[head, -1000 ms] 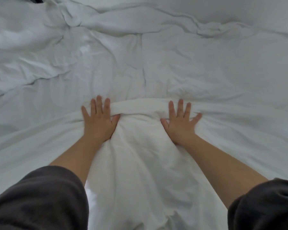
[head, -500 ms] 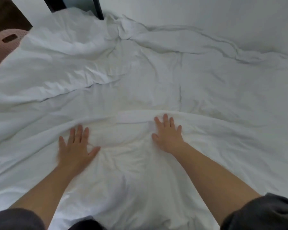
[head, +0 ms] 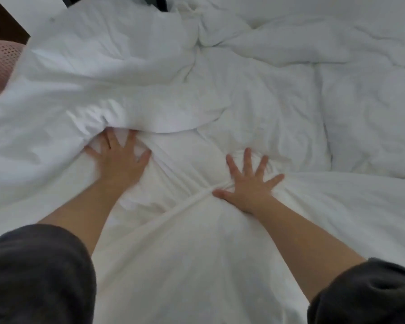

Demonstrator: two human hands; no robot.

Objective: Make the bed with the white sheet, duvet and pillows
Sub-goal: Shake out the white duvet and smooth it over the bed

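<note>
A white sheet point(head: 197, 265) lies over the near part of the bed, with a raised crease running between my hands. My left hand point(head: 118, 160) lies flat on it with fingers spread, the fingertips pushed under the edge of a bunched white duvet point(head: 117, 73). My right hand point(head: 249, 183) presses flat on the sheet with fingers spread wide. The crumpled duvet covers the far half of the bed. No pillow can be told apart from the bedding.
A pink perforated basket point(head: 0, 64) stands at the far left beside the bed. A dark brown floor point(head: 2, 22) shows at the top left. A dark upright frame point(head: 160, 2) sits beyond the duvet at the top.
Both hands have slid forward and apart over the sheet. The left hand has reached the duvet's edge, and the view has shifted to show more of the bunched duvet.
</note>
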